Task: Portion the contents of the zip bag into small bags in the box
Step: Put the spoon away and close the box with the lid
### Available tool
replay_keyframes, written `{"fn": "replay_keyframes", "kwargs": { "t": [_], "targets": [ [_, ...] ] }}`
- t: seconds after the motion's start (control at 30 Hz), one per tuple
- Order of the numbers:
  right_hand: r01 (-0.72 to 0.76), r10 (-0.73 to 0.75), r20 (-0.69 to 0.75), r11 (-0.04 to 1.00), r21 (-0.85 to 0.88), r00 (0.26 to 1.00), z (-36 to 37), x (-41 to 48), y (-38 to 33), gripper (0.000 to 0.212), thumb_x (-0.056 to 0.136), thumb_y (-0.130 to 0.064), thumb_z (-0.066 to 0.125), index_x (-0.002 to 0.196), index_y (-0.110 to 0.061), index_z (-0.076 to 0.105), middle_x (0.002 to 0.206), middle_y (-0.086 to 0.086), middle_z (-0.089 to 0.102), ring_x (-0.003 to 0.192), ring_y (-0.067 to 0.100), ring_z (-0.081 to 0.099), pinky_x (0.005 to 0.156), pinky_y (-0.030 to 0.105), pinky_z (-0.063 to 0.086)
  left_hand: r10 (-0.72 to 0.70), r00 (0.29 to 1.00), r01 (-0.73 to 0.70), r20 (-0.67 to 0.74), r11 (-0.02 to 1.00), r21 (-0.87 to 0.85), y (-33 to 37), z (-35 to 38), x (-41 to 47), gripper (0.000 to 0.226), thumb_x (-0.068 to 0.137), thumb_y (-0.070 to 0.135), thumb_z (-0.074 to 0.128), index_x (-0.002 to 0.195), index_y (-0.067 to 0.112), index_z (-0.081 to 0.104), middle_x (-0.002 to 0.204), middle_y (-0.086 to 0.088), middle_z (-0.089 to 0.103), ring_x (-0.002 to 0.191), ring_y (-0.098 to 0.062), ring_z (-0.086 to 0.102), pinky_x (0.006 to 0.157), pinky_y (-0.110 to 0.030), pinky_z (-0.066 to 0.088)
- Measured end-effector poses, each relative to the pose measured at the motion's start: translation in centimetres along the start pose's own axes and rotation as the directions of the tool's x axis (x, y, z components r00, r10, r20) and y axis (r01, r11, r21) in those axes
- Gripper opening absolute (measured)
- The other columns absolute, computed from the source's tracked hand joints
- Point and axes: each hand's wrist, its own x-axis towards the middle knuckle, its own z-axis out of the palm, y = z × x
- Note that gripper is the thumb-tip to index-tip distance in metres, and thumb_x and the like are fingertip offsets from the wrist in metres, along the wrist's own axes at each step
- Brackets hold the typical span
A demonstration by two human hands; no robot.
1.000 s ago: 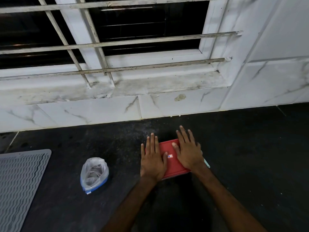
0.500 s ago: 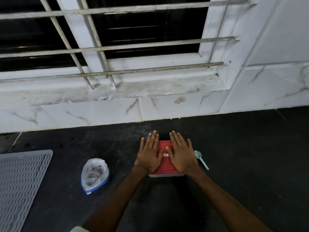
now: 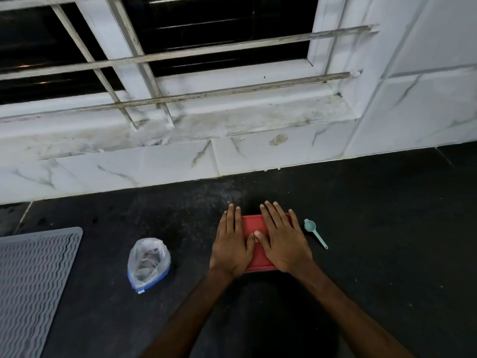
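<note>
A flat rectangular box (image 3: pixel 252 224) with a smooth red lid sits on a dark, speckled counter (image 3: pixel 387 228), near the counter's back edge below white marbled wall tiles (image 3: pixel 129 169). The left hand (image 3: pixel 232 244) and right hand (image 3: pixel 282 244) lie flat on the lid, fingers straight, gripping nothing. A crinkled clear zip bag (image 3: pixel 148 264) with a blue strip stands well to the left. A slim teal scoop (image 3: pixel 315 233) lies just right, and dark counter stretches on beyond it. A ribbed grey mat (image 3: pixel 33 285) covers the far left.

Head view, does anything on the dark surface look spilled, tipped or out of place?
Nothing stands out. The zip bag sits left of the red box with nothing spilled round it, and the scoop lies right of it. Only a brownish smudge marks the wall tile.
</note>
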Motion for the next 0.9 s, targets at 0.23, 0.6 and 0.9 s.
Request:
{"fn": "replay_keyframes", "kwargs": {
  "t": [0.23,0.6,0.9],
  "targets": [
    [-0.021,0.020,0.002,0.998,0.052,1.000,-0.2,0.3,-0.2,0.069,0.098,-0.057,0.016,0.155,-0.019,0.010,0.162,-0.003,0.014,0.150,0.012,0.005,0.122,0.041,0.002,0.020,1.000,-0.021,0.022,0.999,0.043,-0.4,0.0,0.5,0.078,0.093,0.056,0.005,0.155,0.009,-0.004,0.162,-0.003,-0.014,0.149,-0.015,-0.016,0.124,-0.040,0.000],
    [0.097,-0.091,-0.047,0.982,0.161,0.995,-1.8,7.9,1.1,0.062,0.101,-0.041,0.023,0.155,-0.013,0.010,0.163,0.000,0.004,0.150,0.013,-0.002,0.123,0.042,0.007,0.131,0.979,-0.149,0.155,0.983,0.112,0.4,-1.8,3.3,0.089,0.082,0.068,-0.006,0.154,0.016,-0.006,0.157,0.001,-0.017,0.145,-0.014,-0.020,0.114,-0.030,-0.018],
    [-0.541,0.603,-0.038,0.740,0.399,0.797,1.3,0.7,8.4,0.052,0.094,-0.040,0.055,0.138,-0.014,0.047,0.137,0.014,0.046,0.124,0.035,0.043,0.097,0.048,0.043,0.100,0.990,-0.116,0.102,0.978,0.171,0.2,-0.5,6.2,0.107,0.069,0.077,-0.029,0.154,0.016,-0.008,0.162,-0.005,-0.011,0.150,-0.021,-0.011,0.117,-0.034,-0.015]
  ]
}}
